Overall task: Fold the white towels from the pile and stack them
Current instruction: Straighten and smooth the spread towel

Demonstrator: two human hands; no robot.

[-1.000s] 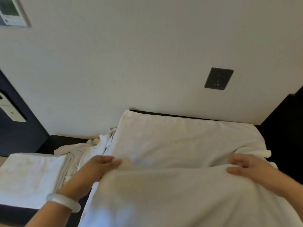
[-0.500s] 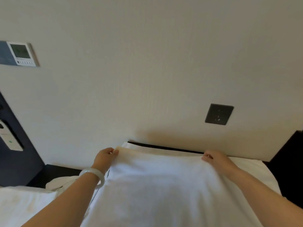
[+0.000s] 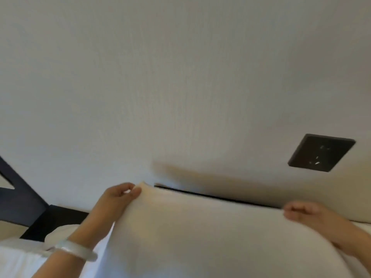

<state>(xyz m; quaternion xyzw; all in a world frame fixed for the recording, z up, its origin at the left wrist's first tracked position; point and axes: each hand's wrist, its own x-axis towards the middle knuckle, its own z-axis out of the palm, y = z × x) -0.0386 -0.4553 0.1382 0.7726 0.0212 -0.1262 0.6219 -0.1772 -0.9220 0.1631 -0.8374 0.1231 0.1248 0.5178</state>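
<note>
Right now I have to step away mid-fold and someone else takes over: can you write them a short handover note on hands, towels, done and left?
Left hand pinches the towel at its far left corner; right hand grips its far right edge.
The towel is held by the wall, edge not yet laid down.
White cloth at lower left looks like the folded stack; a crumpled towel lies beside it.
Left: lay this fold flat, finish folding, stack it, then the crumpled one.

Wall (image 3: 180, 77) blocks just beyond the towel (image 3: 200, 237) edge.
</note>
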